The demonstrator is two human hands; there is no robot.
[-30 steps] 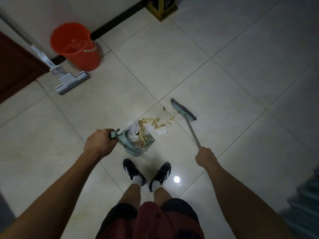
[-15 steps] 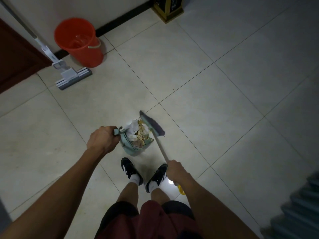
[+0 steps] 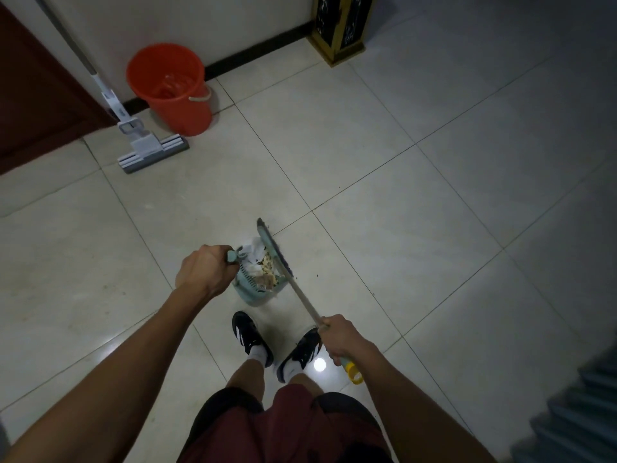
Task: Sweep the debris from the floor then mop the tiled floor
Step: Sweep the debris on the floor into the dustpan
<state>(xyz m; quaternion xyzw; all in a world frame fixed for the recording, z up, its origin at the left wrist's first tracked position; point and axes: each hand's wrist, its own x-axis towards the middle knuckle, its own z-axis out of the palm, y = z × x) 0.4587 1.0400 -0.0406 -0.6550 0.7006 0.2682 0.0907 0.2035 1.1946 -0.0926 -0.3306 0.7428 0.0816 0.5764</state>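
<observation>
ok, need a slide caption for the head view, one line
Left hand holds debris-filled dustpan; right hand grips broom at its mouth; mop and bucket wait.

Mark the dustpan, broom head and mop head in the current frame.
dustpan (image 3: 248, 289), head view, on its teal side wall.
broom head (image 3: 274, 250), head view, on the middle of the bristle bar.
mop head (image 3: 153, 152), head view, on the middle of the grey sponge bar.

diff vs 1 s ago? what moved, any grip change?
The broom head swept from the open tile on the right in to the dustpan mouth; the loose debris that lay on the floor in front is now in the pan. The right hand drew back toward the feet. No grip change: left hand holds the dustpan handle, right the broom. Mop and bucket untouched.
</observation>
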